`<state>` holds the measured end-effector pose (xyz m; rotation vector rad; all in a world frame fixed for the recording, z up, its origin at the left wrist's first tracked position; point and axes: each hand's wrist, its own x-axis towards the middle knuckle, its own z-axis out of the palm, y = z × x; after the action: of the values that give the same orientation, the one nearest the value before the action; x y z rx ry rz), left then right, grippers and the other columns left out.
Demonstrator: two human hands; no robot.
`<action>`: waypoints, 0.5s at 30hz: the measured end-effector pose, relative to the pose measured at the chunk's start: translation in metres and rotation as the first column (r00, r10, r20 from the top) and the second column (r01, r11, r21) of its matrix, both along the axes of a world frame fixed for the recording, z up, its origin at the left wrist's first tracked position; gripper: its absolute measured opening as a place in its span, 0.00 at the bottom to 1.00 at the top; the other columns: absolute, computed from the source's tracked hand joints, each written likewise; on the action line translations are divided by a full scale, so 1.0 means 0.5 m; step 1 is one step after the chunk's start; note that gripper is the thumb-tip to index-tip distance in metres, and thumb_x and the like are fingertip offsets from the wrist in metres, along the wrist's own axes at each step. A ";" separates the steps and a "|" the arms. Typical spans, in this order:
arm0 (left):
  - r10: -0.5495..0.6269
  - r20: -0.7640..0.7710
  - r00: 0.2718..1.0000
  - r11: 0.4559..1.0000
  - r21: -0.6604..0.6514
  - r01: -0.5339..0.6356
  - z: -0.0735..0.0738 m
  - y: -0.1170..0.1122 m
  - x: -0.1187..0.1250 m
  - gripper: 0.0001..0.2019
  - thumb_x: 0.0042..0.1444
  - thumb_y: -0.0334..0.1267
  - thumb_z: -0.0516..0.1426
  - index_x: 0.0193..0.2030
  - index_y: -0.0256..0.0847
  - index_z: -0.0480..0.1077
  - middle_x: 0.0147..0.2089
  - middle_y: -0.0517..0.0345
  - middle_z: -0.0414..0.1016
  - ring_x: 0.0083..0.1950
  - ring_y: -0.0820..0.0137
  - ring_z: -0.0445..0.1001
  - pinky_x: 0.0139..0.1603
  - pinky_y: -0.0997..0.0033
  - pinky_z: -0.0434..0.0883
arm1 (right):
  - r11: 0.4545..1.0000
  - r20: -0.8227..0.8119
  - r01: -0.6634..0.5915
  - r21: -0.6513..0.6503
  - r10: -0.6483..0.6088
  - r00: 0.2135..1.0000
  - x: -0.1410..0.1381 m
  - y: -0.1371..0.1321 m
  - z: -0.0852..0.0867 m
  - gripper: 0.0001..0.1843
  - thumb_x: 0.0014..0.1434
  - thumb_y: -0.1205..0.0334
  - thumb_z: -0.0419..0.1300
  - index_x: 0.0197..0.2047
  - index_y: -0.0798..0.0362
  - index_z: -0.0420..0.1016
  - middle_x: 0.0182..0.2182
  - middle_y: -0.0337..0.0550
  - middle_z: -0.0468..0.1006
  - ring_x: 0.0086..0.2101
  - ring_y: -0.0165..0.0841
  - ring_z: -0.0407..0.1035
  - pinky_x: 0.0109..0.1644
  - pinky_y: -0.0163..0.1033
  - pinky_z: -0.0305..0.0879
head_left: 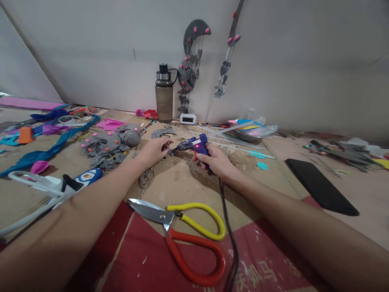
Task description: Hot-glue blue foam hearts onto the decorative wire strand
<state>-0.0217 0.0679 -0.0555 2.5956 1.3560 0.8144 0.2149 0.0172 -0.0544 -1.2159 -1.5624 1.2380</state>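
My right hand is wrapped round the handle of a blue hot glue gun, whose red light is on and whose nozzle points left. My left hand pinches a small grey felt piece right at the nozzle tip. The gun's black cord runs back toward me along the cardboard-covered table. Both forearms reach out from the bottom corners.
Large scissors with one yellow and one red handle lie near me. Grey felt pieces with pink dots and a grey yarn ball lie left. A bottle, small clock, glue sticks and a black slab surround.
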 end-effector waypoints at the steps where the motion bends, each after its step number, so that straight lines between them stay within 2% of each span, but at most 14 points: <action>1: 0.000 -0.003 1.000 1.000 0.000 0.000 0.000 0.000 0.000 0.16 0.51 0.28 0.53 0.47 0.37 0.72 0.37 0.55 0.78 0.37 0.68 0.76 0.41 0.69 0.70 | 1.000 0.011 0.000 -0.002 0.000 1.000 -0.001 0.000 0.001 0.13 0.53 0.61 0.57 0.43 0.52 0.63 0.31 0.37 0.75 0.18 0.21 0.59 0.16 0.27 0.54; 6: -0.002 0.010 1.000 1.000 -0.016 0.002 0.001 -0.001 0.001 0.16 0.51 0.28 0.53 0.47 0.36 0.72 0.37 0.55 0.78 0.37 0.68 0.75 0.41 0.68 0.71 | 0.999 0.056 0.025 -0.029 -0.023 0.998 -0.001 -0.003 0.004 0.10 0.54 0.63 0.56 0.41 0.51 0.64 0.31 0.37 0.76 0.17 0.21 0.59 0.15 0.27 0.54; 15: 0.022 -0.009 1.000 0.999 -0.029 -0.022 0.007 -0.005 0.004 0.16 0.51 0.28 0.54 0.47 0.35 0.72 0.37 0.54 0.78 0.37 0.68 0.76 0.42 0.68 0.71 | 0.999 0.024 0.027 -0.046 -0.026 0.999 0.008 -0.012 0.011 0.10 0.53 0.63 0.57 0.40 0.52 0.64 0.27 0.35 0.74 0.16 0.22 0.58 0.16 0.28 0.55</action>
<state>-0.0198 0.0655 -0.0522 2.5697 1.3904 0.7819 0.2189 0.0111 -0.0490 -1.2809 -1.5372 1.2526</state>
